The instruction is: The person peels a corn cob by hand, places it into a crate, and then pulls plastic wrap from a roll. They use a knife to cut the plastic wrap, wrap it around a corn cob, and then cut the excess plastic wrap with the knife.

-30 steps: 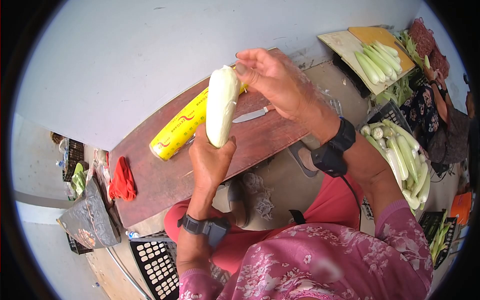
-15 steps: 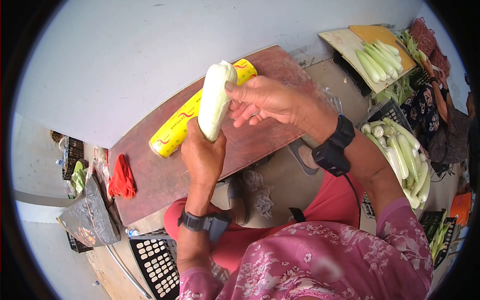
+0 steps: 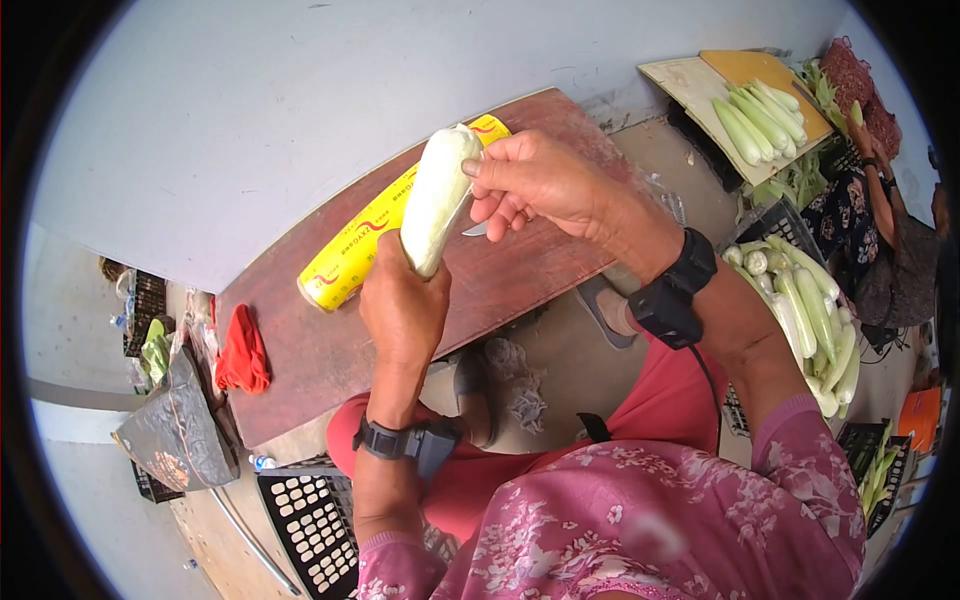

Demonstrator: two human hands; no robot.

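My left hand [image 3: 403, 310] is wrapped round the lower end of a long, pale green vegetable [image 3: 440, 190], held upright above the table. A glossy, clear film seems to cover it. Beside its upper right side is my right hand [image 3: 535, 185], thumb and forefinger pinched close to the vegetable and the other fingers curled. Whatever lies in that pinch is too small to make out. Behind the vegetable lies a yellow printed roll of plastic wrap [image 3: 345, 252]. Below my right fingers a knife blade [image 3: 477, 229] shows on the table, its handle hidden.
The reddish wooden table [image 3: 300, 370] carries a red cloth [image 3: 242, 350] at its left end. Pale vegetables [image 3: 820, 320] fill a crate at the right, and several more [image 3: 760, 125] lie on a board. Another person [image 3: 870, 215] sits at far right. A black crate [image 3: 310, 530] stands lower left.
My right hand has drawn slightly up and right, its fingers more curled. The vegetable has shifted a little right and tilted, and the knife blade has come into sight.
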